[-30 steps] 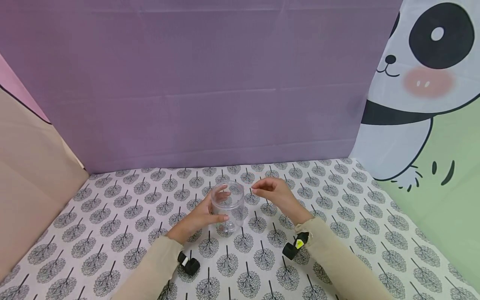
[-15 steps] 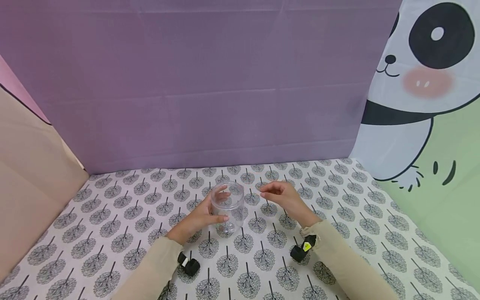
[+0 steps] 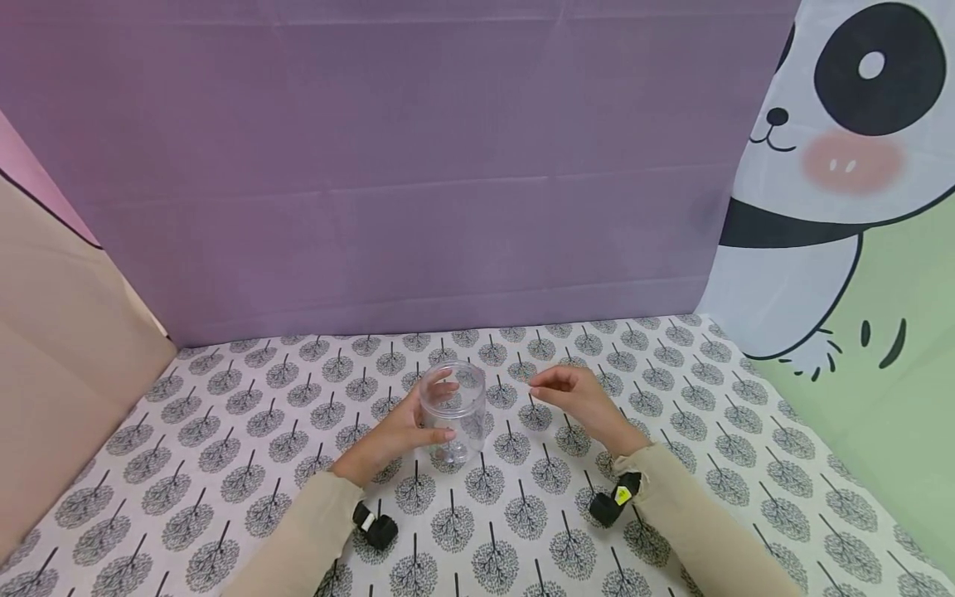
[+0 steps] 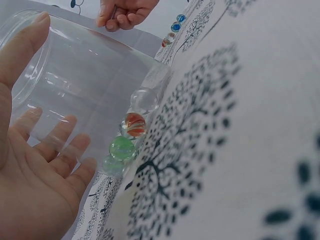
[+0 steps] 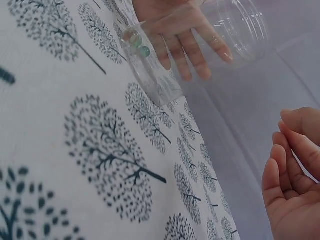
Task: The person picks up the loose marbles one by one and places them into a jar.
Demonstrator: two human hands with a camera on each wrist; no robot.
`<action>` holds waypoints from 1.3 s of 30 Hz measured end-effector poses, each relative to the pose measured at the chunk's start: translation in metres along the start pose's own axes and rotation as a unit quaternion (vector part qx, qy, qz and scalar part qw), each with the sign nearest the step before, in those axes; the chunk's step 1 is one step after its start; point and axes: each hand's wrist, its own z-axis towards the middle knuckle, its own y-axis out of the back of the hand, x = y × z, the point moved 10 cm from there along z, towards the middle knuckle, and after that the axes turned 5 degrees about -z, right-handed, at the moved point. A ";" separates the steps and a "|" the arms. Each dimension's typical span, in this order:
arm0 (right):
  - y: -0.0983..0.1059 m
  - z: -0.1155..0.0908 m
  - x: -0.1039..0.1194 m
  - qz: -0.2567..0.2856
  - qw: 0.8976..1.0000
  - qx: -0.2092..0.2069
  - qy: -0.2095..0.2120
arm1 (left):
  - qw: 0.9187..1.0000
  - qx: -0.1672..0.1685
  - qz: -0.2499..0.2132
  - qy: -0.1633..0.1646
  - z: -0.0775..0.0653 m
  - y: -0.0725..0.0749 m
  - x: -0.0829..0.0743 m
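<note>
A clear plastic jar (image 3: 457, 410) stands upright on the tree-print cloth. My left hand (image 3: 403, 427) holds it, thumb on the near side and fingers round the far side. Several marbles lie at the bottom of the jar; the left wrist view shows a green marble (image 4: 122, 148), an orange-swirled marble (image 4: 133, 125) and a clear marble (image 4: 145, 101). To the right of the jar hovers my right hand (image 3: 578, 402), fingers loosely bent and thumb tip close to the index tip. The right wrist view shows nothing between those fingertips (image 5: 282, 145).
Beyond the jar in the left wrist view, a short row of loose marbles, blue marbles (image 4: 176, 27) among them, lies on the cloth (image 3: 246, 531). A purple curtain (image 3: 418, 166) hangs behind the table, with a panda-print cloth (image 3: 791, 282) at the right.
My right hand has drawn away from the jar, moving to the right and slightly nearer to me. My left hand and the jar have stayed in place.
</note>
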 end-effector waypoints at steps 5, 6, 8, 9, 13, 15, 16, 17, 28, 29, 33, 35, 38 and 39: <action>0.005 -0.004 -0.004 -0.012 1.000 -0.005 -0.011 | 1.000 0.000 -0.008 0.001 0.000 0.000 0.000; 0.006 -0.004 -0.005 -0.013 1.000 -0.006 -0.013 | 1.000 0.001 -0.008 0.000 0.000 0.000 0.000; 0.008 -0.005 -0.006 -0.013 1.000 -0.005 -0.014 | 1.000 0.002 -0.007 -0.001 0.000 -0.001 0.000; 0.008 -0.005 -0.007 -0.013 1.000 -0.005 -0.015 | 1.000 0.001 -0.007 -0.001 0.000 -0.001 0.000; 0.010 -0.007 -0.011 -0.008 1.000 -0.005 -0.024 | 1.000 0.004 -0.010 -0.007 0.000 -0.001 -0.001; 0.010 -0.008 -0.013 -0.004 1.000 -0.004 -0.023 | 1.000 0.006 -0.013 -0.010 0.000 -0.001 -0.001; 0.011 -0.009 -0.013 -0.003 1.000 -0.004 -0.023 | 1.000 0.007 -0.015 -0.012 0.000 -0.002 -0.001; 0.011 -0.010 -0.014 -0.003 1.000 -0.004 -0.021 | 1.000 0.007 -0.018 -0.012 0.000 -0.002 -0.001; 0.018 -0.015 -0.015 -0.011 1.000 -0.004 -0.011 | 1.000 0.004 -0.025 -0.012 0.003 -0.001 0.000; 0.019 -0.015 -0.016 -0.012 1.000 -0.006 -0.014 | 1.000 0.005 -0.024 -0.014 0.003 -0.001 -0.001; 0.021 -0.016 -0.019 -0.013 1.000 -0.005 -0.024 | 1.000 0.006 -0.019 -0.015 0.002 -0.002 -0.002; 0.023 -0.017 -0.021 -0.018 1.000 -0.005 -0.024 | 1.000 0.005 -0.010 -0.012 0.002 -0.001 -0.001; 0.027 -0.018 -0.022 -0.025 1.000 -0.008 -0.018 | 1.000 0.000 0.000 -0.001 0.001 0.000 0.001; 0.028 -0.019 -0.023 -0.025 0.999 -0.009 -0.018 | 1.000 -0.001 0.000 0.001 0.001 0.000 0.001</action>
